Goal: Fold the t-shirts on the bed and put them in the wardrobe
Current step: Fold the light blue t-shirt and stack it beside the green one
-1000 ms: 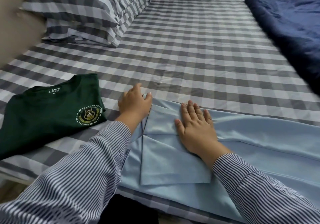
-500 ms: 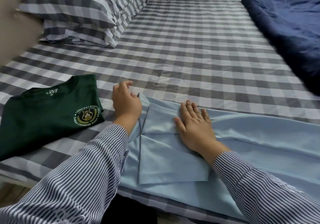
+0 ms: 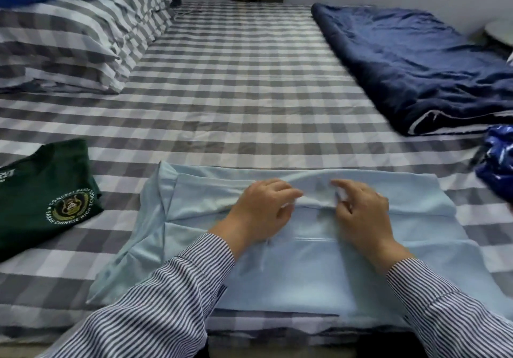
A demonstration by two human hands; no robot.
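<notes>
A light-blue t-shirt is spread flat at the near edge of the checked bedsheet, its long axis running from 9 o'clock to 3 o'clock across the view, with the sleeve end at 9 o'clock already turned in. Both hands are set close together at the middle of its far edge, toward 12 o'clock. The left hand is curled, and a raised ridge of cloth appears to be pinched at its fingertips. The right hand is likewise bent, thumb and fingers closed on the same ridge just beside the left; the exact pinch is blurred.

Since the garment's length lies sideways to the arms, neither hand is favoured: each is equally near the midline. The next fold is judged to turn on that midline, one half being carried from 3 o'clock over toward 9 o'clock or the reverse.

A folded dark-green t-shirt with a crest lies well apart at 9 o'clock. No wardrobe is in view.
</notes>
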